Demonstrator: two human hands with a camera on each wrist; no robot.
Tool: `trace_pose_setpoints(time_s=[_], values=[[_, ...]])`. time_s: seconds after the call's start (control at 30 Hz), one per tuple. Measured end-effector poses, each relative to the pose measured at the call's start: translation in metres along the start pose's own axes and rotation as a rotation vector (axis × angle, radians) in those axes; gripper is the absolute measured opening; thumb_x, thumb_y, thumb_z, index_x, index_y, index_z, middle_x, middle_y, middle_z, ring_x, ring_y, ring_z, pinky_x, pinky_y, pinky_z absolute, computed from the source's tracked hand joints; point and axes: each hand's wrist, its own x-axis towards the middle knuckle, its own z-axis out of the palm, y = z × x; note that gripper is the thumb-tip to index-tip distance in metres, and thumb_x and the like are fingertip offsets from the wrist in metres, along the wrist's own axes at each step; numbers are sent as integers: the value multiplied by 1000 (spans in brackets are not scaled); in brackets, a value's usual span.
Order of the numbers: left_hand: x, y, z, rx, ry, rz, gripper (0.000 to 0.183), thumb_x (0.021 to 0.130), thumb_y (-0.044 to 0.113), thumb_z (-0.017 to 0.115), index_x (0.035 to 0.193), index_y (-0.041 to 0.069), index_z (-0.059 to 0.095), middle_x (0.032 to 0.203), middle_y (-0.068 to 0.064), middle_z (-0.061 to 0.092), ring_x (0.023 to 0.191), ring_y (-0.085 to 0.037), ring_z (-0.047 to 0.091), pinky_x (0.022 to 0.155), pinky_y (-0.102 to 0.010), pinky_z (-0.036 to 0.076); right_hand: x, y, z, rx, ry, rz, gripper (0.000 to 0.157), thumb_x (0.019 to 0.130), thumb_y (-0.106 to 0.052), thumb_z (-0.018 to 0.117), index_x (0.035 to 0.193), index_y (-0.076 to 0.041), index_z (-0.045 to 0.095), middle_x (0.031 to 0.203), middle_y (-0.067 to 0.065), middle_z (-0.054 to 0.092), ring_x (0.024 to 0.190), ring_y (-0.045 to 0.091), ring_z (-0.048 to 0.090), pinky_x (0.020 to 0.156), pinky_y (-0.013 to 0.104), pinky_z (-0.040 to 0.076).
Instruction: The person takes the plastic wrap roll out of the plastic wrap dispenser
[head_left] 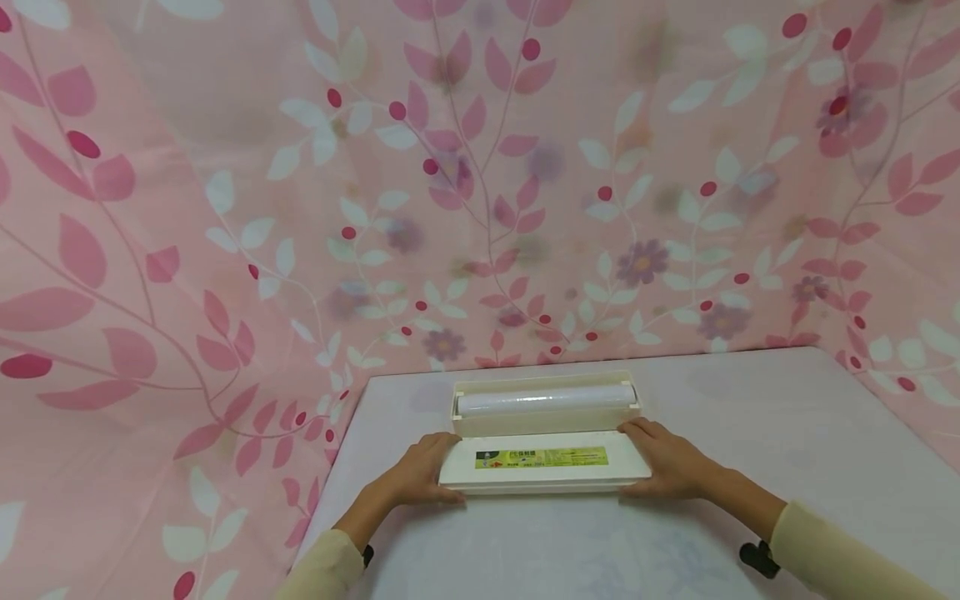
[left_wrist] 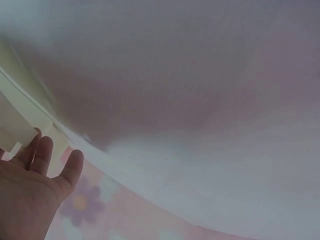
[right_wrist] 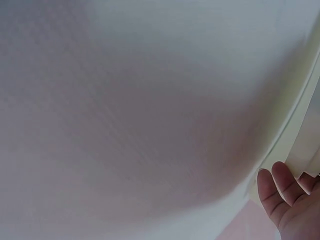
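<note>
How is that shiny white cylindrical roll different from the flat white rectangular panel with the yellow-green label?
The shiny white roll is rounded, while the flat white panel is flat and wider front to back. The roll lies inside the cream-coloured box; the panel lies in front of it. The left hand and right hand hold the panel's ends, but neither touches the roll. Both are long, whitish and lie crosswise.

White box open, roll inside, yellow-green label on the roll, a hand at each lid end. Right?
No: the head view shows the yellow-green label on the lid, not the roll. Otherwise right: box open, roll inside, left hand and right hand at the lid's ends.
</note>
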Motion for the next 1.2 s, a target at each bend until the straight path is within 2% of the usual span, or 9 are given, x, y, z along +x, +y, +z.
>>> trace_pose_setpoints(time_s=[0.17, 0.4, 0.63, 1.2], values=[[-2, 2, 0, -13, -24, -19, 101, 67, 61, 83, 144, 13, 40, 145, -9, 47, 134, -31, 42, 107, -58, 37, -2, 0, 4, 12, -43, 15, 101, 67, -74, 75, 139, -8, 48, 137, 8, 51, 116, 23, 54, 86, 45, 53], [-4, 0, 2, -21, -78, -51, 98, 68, 62, 82, 144, 16, 41, 143, -5, 48, 134, -27, 42, 109, -56, 35, -2, -1, 6, 10, -72, 30, 102, 65, -75, 75, 139, -10, 49, 136, 4, 52, 114, 19, 54, 86, 43, 53], [-5, 1, 3, 36, -79, -18, 96, 67, 61, 82, 141, 15, 42, 137, -4, 52, 126, -25, 47, 103, -53, 39, -3, -3, 6, 1, -85, 20, 103, 65, -77, 73, 137, -8, 50, 135, 7, 53, 115, 21, 55, 86, 43, 53], [-6, 5, 0, 46, -96, -44, 97, 67, 63, 82, 142, 17, 41, 138, -3, 50, 127, -23, 45, 106, -51, 38, -2, -3, 7, -45, -90, 3, 101, 65, -75, 75, 136, -8, 51, 133, 5, 54, 111, 19, 53, 83, 40, 52]])
